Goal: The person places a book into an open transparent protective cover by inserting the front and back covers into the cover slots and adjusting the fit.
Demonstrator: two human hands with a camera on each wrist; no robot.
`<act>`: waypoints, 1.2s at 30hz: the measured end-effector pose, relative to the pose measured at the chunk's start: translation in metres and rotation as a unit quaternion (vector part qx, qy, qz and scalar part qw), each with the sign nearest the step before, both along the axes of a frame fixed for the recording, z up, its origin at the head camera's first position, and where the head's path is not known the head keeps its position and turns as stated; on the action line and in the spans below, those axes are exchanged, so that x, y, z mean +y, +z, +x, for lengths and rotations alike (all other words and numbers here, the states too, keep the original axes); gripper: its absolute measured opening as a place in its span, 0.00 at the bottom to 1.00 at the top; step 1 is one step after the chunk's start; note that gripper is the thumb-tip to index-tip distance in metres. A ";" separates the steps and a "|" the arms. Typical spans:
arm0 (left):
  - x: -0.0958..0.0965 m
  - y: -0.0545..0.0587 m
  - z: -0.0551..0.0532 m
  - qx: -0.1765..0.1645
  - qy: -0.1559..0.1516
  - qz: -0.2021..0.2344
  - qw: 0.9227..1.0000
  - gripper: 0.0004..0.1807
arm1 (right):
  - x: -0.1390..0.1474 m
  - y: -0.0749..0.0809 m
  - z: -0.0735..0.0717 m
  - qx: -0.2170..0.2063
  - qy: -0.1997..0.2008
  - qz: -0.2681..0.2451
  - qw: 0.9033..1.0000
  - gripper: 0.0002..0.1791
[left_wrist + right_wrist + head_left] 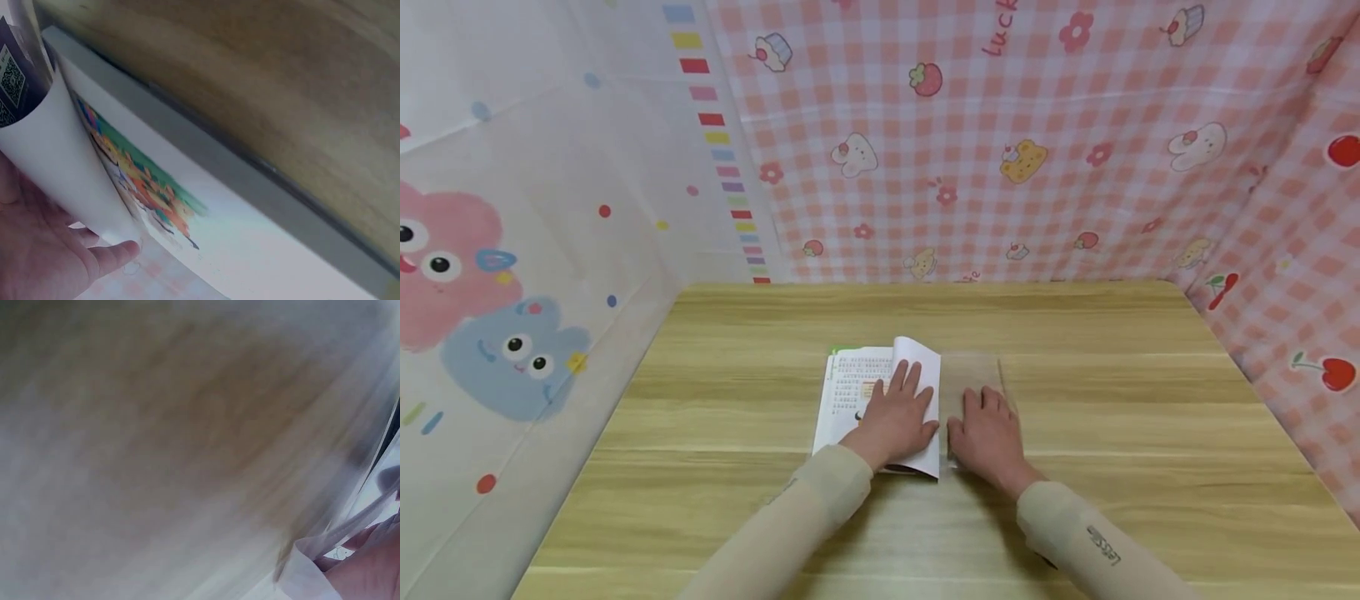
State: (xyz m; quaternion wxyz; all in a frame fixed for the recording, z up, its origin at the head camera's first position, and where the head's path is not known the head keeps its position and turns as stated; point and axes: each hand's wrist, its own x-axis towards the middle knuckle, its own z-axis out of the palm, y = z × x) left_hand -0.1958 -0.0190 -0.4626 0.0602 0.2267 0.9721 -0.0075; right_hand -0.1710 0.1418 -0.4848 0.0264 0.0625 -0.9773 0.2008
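Note:
An open book (842, 404) with printed text lies on the table, seen from its lower edge in the left wrist view with a colourful picture on a page. A white sheet (917, 458) curves up over its right part. My left hand (895, 417) rests on that sheet with fingers spread; its underside (50, 256) shows beside the curved paper. Right of the book, a clear plastic cover (958, 367) extends over the wood. My right hand (988, 437) lies on the plastic, fingers slightly bent. In the right wrist view, plastic film (306, 575) folds up beside the hand, partly hiding its fingers.
The book and both hands are near the middle of a wood-grain table (737, 350). A pink checked cloth (955, 167) hangs behind the table and along its right side. On the left hangs a white cloth (587, 275) with cartoon figures.

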 end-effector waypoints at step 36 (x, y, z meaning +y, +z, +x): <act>-0.018 0.021 0.001 -0.066 0.005 0.029 0.997 0.30 | -0.001 -0.002 0.001 -0.010 0.022 0.025 0.999 0.33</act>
